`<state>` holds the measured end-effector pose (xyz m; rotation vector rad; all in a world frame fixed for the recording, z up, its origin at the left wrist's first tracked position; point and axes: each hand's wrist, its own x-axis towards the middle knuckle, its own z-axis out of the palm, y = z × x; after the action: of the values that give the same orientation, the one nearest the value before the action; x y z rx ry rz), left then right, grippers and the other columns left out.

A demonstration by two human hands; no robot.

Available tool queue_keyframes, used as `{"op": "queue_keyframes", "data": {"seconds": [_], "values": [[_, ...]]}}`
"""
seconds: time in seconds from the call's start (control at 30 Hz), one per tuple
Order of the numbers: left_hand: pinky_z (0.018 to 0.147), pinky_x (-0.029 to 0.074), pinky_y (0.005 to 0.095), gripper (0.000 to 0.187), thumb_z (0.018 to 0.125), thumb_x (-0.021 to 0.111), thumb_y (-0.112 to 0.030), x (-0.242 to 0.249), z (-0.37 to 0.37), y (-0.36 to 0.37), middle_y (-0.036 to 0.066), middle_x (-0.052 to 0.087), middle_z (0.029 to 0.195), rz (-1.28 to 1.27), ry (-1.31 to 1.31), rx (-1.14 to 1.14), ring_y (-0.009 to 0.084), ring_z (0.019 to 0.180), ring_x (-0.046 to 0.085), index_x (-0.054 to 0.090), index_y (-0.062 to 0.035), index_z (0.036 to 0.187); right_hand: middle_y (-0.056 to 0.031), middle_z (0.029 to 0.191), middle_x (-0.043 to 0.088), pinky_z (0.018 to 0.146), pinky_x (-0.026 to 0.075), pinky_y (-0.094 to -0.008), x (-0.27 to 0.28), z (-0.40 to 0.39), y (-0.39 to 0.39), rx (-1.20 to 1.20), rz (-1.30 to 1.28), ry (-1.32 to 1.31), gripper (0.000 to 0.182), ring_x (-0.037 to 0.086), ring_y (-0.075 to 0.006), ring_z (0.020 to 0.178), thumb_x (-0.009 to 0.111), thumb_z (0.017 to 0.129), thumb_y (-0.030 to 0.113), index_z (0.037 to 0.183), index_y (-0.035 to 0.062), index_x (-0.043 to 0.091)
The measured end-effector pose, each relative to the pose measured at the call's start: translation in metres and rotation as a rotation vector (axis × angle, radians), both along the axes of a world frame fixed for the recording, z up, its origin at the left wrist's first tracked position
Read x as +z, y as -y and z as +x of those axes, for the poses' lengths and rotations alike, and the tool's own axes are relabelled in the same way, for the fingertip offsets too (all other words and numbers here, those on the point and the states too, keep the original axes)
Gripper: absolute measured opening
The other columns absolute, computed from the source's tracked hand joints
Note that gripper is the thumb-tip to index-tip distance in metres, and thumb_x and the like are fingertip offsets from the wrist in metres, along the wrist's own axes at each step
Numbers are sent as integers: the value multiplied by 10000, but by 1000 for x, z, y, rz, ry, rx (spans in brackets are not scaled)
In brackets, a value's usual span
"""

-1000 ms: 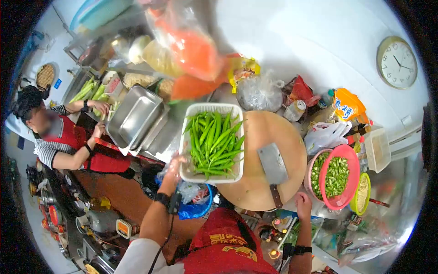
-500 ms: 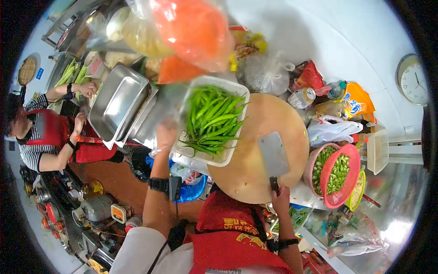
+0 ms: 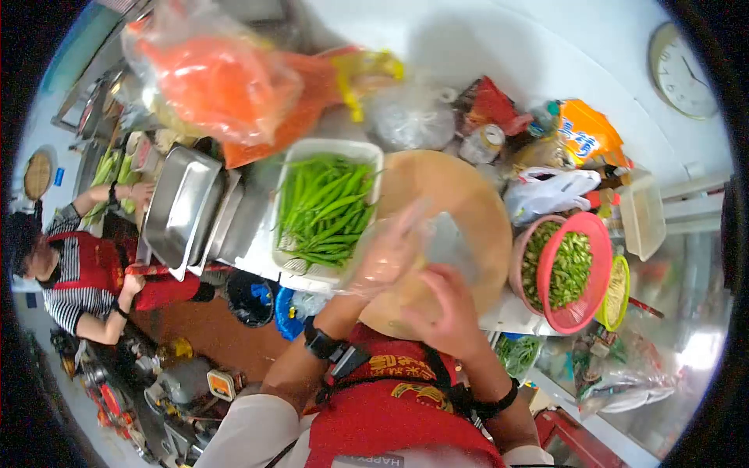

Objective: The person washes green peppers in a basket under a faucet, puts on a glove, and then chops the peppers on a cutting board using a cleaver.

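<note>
My left hand (image 3: pixel 388 253), in what looks like a clear plastic glove, is over the left part of the round wooden board (image 3: pixel 468 187), fingers stretched out and blurred. Just below and right of it, my right hand (image 3: pixel 446 310) has its thumb and fingers apart, nothing visible between them. A cleaver (image 3: pixel 454 248) lies flat on the board beyond the hands, its handle hidden. Left of the board, a white basket (image 3: pixel 378 160) holds long green peppers (image 3: pixel 324 207).
Right of the board are a pink basket (image 3: pixel 521 257) and a red basket (image 3: pixel 597 273) with chopped green pieces. Metal trays (image 3: pixel 183 203) stand at the left. Plastic bags (image 3: pixel 222 90) hang above. A person (image 3: pixel 94 265) in a red apron works at far left.
My right hand has let go of the cleaver and moved left toward my left hand. My left hand has moved right, from beyond the pepper basket to over the board. The view has shifted.
</note>
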<state>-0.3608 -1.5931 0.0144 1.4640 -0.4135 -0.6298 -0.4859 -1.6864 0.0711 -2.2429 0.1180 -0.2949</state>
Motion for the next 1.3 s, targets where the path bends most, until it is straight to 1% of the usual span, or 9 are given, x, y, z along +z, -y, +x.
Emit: {"op": "queue_keyframes", "data": {"seconds": [0.07,0.2,0.43,0.63,0.7,0.83,0.9,1.07,1.3], "values": [[895,410,398,422,847,516,-334,-24,2,19,126,521,1216,333,1019,-145,285,1116,488,526,-56,1164,-112,898,568,795,441,-385,19,17,-3,-7,-135,82,418,556,-295,855,715,675,129,1057,53,563],[872,368,546,438,813,520,-364,-8,-19,59,127,501,1212,895,1061,-106,348,1133,443,528,-104,1166,-84,885,570,764,430,-404,-2,22,19,-18,-347,150,266,551,-287,829,658,652,70,909,62,592],[891,247,671,461,783,523,-399,-57,-42,85,155,482,1185,596,1235,53,383,1135,400,519,-155,1175,-117,640,555,566,426,-421,-16,24,7,-132,-196,64,87,558,-320,630,521,657,-31,683,51,529],[838,337,652,406,762,550,-349,-57,-37,61,155,468,1220,336,1510,-210,407,1103,425,533,-188,1134,-155,745,585,672,434,-458,-23,14,-11,-61,-98,-84,41,550,-366,745,545,701,56,731,38,566],[790,433,523,300,740,562,-229,-49,-35,60,146,562,1069,413,1010,-382,369,989,520,578,-154,1030,-149,741,576,645,432,-443,-25,12,-14,-33,-128,-55,38,549,-355,731,534,688,20,718,41,546],[688,466,388,172,751,529,-130,-56,-28,71,122,608,828,568,749,-537,318,771,578,607,-118,904,-147,791,573,678,443,-424,-32,4,-22,57,-179,40,96,549,-344,788,547,691,-16,761,47,563],[565,444,342,129,790,483,-115,-51,-26,64,89,568,661,270,416,-72,254,588,550,601,-73,819,-154,859,566,756,423,-428,-28,-4,-20,112,-68,45,125,535,-342,855,579,683,10,802,49,573],[534,443,302,218,874,484,-181,-21,-7,55,57,535,607,-172,48,174,160,566,542,582,-19,765,-132,872,539,788,431,-372,-24,-11,-19,-288,132,-65,360,531,-277,873,713,705,128,1000,32,530],[518,458,262,316,906,506,-363,-16,-1,66,37,577,670,-574,-524,158,130,578,555,573,-64,828,-113,689,546,577,452,-351,-39,2,2,-73,23,-118,280,554,-258,602,686,763,168,912,13,507]]}}
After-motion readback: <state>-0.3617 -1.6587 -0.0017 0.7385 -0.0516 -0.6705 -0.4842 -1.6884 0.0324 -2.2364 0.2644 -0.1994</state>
